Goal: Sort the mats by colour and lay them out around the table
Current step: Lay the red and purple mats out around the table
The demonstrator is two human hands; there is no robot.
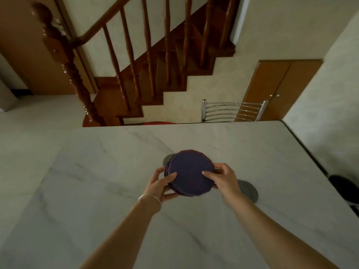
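Note:
A stack of round mats (191, 171), the top one dark purple, is held a little above the white marble table (108, 171). My left hand (162, 184) grips the stack's left edge, thumb on top and fingers under it. My right hand (221, 178) pinches the right edge, thumb lying on the top mat. Reddish and grey edges of lower mats peek out at the stack's far and left sides. The stack's shadow falls on the table behind and to the right.
A metal chair back (233, 111) stands at the table's far edge, with a red seat (159, 123) just showing left of it. A dark chair seat (343, 188) sits at the right side. A wooden staircase (136, 74) and cupboard doors (281, 88) lie beyond.

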